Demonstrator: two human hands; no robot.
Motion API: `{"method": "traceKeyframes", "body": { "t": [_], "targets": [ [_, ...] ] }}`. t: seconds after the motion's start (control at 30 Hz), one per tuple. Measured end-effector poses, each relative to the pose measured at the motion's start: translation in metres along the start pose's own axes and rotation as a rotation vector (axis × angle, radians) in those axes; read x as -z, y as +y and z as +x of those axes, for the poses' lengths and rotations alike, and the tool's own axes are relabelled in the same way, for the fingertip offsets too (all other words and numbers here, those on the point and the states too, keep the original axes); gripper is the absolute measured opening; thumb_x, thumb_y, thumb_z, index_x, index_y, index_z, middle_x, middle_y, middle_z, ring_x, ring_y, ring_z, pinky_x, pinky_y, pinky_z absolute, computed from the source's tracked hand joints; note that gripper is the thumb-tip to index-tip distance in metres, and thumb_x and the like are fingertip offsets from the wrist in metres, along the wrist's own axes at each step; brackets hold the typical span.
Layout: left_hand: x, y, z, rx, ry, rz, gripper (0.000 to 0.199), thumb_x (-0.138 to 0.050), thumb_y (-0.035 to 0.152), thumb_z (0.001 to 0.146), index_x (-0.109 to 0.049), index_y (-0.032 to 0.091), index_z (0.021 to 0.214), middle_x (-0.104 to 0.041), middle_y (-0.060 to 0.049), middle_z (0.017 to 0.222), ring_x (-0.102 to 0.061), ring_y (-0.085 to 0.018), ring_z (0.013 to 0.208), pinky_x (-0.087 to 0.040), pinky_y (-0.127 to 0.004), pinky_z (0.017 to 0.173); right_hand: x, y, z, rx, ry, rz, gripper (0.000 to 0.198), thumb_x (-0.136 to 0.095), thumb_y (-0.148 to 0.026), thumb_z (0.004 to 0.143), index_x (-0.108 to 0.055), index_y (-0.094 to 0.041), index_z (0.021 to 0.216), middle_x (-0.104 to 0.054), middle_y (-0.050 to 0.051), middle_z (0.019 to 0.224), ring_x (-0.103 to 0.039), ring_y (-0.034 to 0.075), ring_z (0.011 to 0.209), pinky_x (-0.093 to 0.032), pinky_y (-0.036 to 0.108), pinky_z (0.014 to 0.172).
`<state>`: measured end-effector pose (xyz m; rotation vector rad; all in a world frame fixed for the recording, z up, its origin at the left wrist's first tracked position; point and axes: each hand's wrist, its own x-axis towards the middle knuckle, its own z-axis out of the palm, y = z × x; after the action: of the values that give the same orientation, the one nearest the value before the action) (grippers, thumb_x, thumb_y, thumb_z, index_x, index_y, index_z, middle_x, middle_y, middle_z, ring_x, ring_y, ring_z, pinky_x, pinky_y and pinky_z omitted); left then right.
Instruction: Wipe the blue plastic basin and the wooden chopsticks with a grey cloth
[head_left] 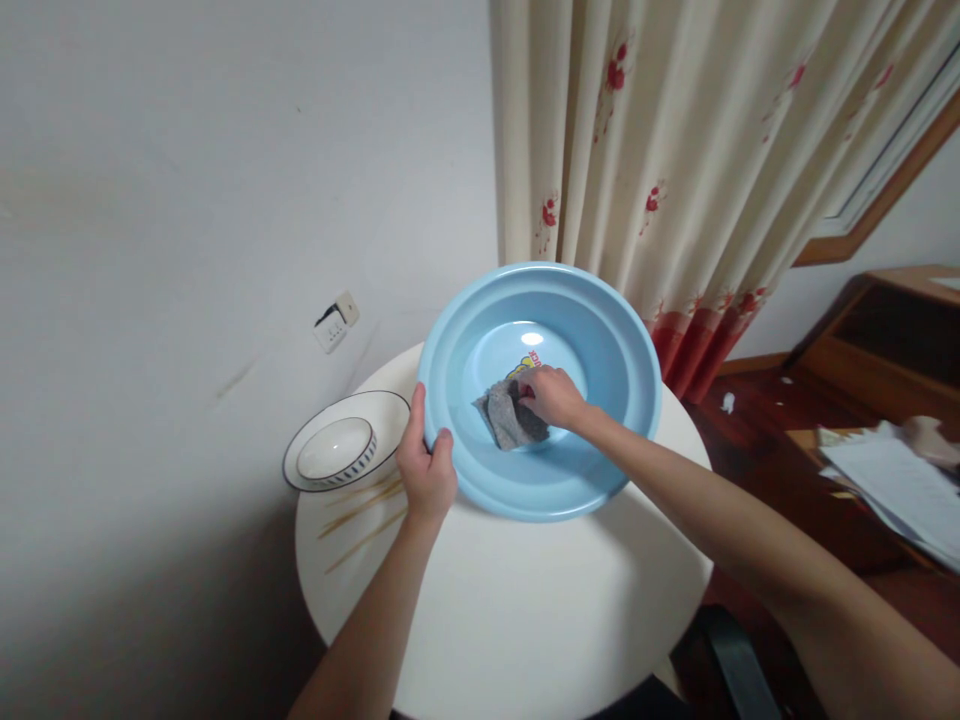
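Observation:
A light blue plastic basin (615,400) is over the back of the round white table, its inside facing me. My left hand (427,465) grips its left rim, with the thumb on the near side. Inside the basin, my right hand (551,396) is closed on a grey cloth (510,415) that lies against the basin's bottom. Part of a printed yellow and red picture (521,368) shows just behind the cloth. The fingertips of my right hand are partly hidden by the cloth.
On the round white table (525,610), a white bowl (337,448) sits on a dark-rimmed plate (388,412) at the left. Several chopsticks (364,535) lie in front of them. A wall with a socket (331,330) and a curtain (600,150) stand behind. Papers (892,480) lie at the right.

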<state>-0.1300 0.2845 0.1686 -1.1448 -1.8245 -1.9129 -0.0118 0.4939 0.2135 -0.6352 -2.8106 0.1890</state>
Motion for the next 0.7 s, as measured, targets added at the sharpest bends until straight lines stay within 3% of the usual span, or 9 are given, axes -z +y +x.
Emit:
{"method": "traceKeyframes", "body": {
  "t": [0.1,0.17,0.27,0.37,0.57,0.7],
  "targets": [
    [0.0,0.002,0.0,0.0,-0.005,-0.004,0.07,-0.059,0.016,0.088,-0.049,0.02,0.157,-0.052,-0.006,0.161,-0.041,-0.027,0.154,-0.03,-0.039,0.13,0.003,-0.003,0.002,-0.02,0.024,-0.008,0.016,-0.058,-0.019,0.095,-0.074,-0.021,0.097,-0.076,0.008,0.104,-0.068,0.023,0.102,-0.046,0.029,0.083],
    [0.0,0.002,0.001,0.004,-0.007,-0.009,0.07,-0.059,0.016,0.088,-0.05,0.02,0.157,-0.053,-0.007,0.16,-0.042,-0.027,0.154,-0.031,-0.04,0.13,0.005,-0.002,0.002,-0.039,0.044,-0.006,0.017,-0.057,-0.02,0.096,-0.073,-0.021,0.102,-0.076,0.009,0.108,-0.069,0.023,0.103,-0.046,0.029,0.082],
    [0.0,0.003,0.001,0.007,-0.003,-0.016,0.07,-0.059,0.016,0.088,-0.05,0.019,0.157,-0.053,-0.007,0.16,-0.043,-0.027,0.153,-0.031,-0.04,0.13,0.005,0.001,0.001,-0.08,-0.032,-0.008,0.021,-0.066,-0.028,0.093,-0.072,-0.022,0.113,-0.077,0.009,0.11,-0.071,0.025,0.101,-0.048,0.029,0.08],
    [0.0,0.003,0.001,0.011,-0.001,-0.015,0.07,-0.059,0.016,0.088,-0.049,0.019,0.157,-0.051,-0.008,0.161,-0.042,-0.027,0.154,-0.03,-0.041,0.131,0.003,0.003,0.0,-0.097,-0.121,-0.045,0.018,-0.067,-0.026,0.091,-0.074,-0.023,0.108,-0.078,0.009,0.107,-0.073,0.027,0.101,-0.049,0.03,0.08],
    [0.001,0.003,0.0,0.008,-0.016,-0.019,0.071,-0.059,0.016,0.088,-0.048,0.019,0.158,-0.05,-0.008,0.162,-0.04,-0.028,0.155,-0.029,-0.042,0.131,0.003,0.005,-0.004,-0.094,-0.108,-0.114,0.023,-0.064,-0.023,0.091,-0.074,-0.021,0.113,-0.078,0.014,0.115,-0.073,0.03,0.105,-0.051,0.034,0.085],
    [0.001,0.002,0.0,0.008,-0.006,-0.017,0.071,-0.059,0.016,0.088,-0.049,0.02,0.158,-0.051,-0.007,0.162,-0.04,-0.028,0.155,-0.03,-0.042,0.131,0.005,0.008,-0.005,-0.097,-0.119,-0.104,0.024,-0.06,-0.018,0.092,-0.075,-0.023,0.11,-0.078,0.012,0.111,-0.073,0.028,0.102,-0.05,0.032,0.082]
  ]
}}
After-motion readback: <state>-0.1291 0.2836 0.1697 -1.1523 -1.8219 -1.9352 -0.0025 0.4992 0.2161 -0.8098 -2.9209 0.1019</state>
